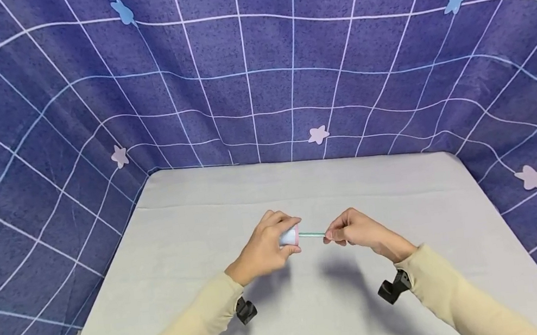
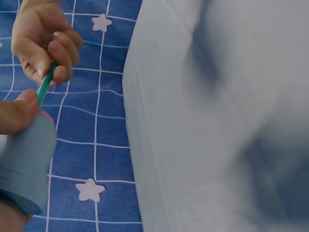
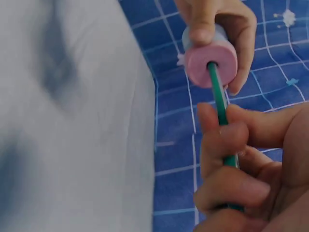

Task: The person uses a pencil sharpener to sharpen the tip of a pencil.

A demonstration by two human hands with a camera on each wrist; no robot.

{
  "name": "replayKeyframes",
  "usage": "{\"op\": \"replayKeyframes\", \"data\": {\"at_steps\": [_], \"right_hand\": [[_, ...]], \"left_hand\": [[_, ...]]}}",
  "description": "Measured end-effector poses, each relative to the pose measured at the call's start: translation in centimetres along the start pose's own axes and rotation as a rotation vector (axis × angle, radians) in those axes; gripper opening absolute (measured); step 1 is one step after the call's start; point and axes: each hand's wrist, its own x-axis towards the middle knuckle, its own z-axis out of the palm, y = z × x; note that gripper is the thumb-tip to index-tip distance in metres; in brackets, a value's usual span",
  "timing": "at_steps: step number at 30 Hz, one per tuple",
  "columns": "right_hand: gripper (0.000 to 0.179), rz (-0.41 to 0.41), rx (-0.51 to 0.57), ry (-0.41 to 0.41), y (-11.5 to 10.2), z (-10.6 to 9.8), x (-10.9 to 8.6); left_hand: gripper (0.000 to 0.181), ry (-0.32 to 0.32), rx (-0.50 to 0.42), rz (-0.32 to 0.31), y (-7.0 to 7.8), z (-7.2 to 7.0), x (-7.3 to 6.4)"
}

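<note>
Over the white table, my left hand [image 1: 266,246] grips a light blue pencil sharpener [image 1: 288,237] around its sides, thumb and fingers apart. Its body is rounded and narrows at the middle in the left wrist view. The pink end face [image 3: 197,67] points toward my right hand [image 1: 357,230]. A green pencil [image 1: 311,234] sits with one end in the round hole of that face. Thumb and fingers of the right hand pinch the pencil a short way from the hole, and its rear part runs back under the curled fingers in the right wrist view.
Below both hands spreads the white-covered table [image 1: 195,219], with the hands' shadows on it. A blue grid-patterned curtain [image 1: 270,91] with stars stands behind and along both sides. Small black cameras [image 1: 393,287] hang at the wrists.
</note>
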Motion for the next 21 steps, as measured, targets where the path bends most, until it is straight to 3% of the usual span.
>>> {"op": "replayKeyframes", "data": {"at_steps": [4,9,11,14,17,21], "right_hand": [[0.016,-0.122,-0.119,0.098,0.3,0.6,0.2],[0.006,-0.312,-0.363,0.352,0.7,1.6,0.0],[0.013,-0.432,-0.453,0.463,1.0,1.9,-0.1],[0.018,-0.674,-0.579,0.618,1.5,2.2,0.0],[0.008,-0.904,-0.714,0.778,2.0,2.3,0.4],[0.023,-1.089,-0.875,0.915,2.2,2.2,0.6]], "left_hand": [[0.052,-0.022,-0.006,-0.032,-0.1,-0.7,0.2],[0.05,-0.049,-0.043,-0.085,-0.5,-1.9,1.0],[0.049,-0.07,-0.072,-0.109,-0.7,-2.3,1.4],[0.045,-0.116,-0.145,-0.155,-1.0,-2.9,1.9],[0.041,-0.188,-0.251,-0.181,-1.4,-3.3,2.2],[0.041,-0.301,-0.34,-0.194,-2.0,-3.5,2.3]]}}
